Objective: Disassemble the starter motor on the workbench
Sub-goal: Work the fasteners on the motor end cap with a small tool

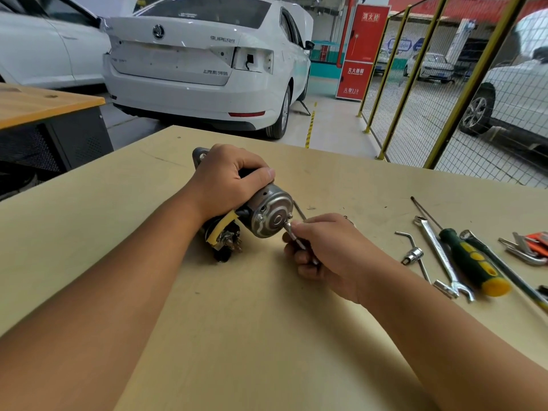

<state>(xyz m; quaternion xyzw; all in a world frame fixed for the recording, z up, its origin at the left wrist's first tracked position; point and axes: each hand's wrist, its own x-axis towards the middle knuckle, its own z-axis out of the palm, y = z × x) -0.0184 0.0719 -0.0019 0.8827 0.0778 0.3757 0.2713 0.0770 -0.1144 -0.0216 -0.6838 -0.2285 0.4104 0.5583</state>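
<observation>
Workbench, pale wood top. Starter motor lies on its side near the middle, silver end cap facing near-right, mounting flange pointing far-left, solenoid with yellow tape and terminals on its near-left underside.

Left hand: fingers and thumb curled over the top of the motor body, holding it down against the bench. Grip looks full and firm, thumb lying along the right of the housing.

End cap: one through-bolt head visible at its left, a second at its right edge, where the tool sits.

Right hand: fingers closed round a slim socket driver, pinching its shaft close behind the socket. Socket appears seated on the right-hand bolt; the fingers partly hide the joint, so full engagement cannot be confirmed.

Step in hand, by judgement: loosening this through-bolt. To do well:
- keep the driver in line with the bolt axis, else the socket may cam off and round the head;
- press inward while turning;
- left hand must resist the twist, as the round housing will want to roll on the bench;
- loosen both bolts before pulling either, so the cap does not cock.

Far right, well apart from the motor: bent socket wrench, combination spanner, green-and-yellow screwdriver, hex keys in an orange holder.
</observation>
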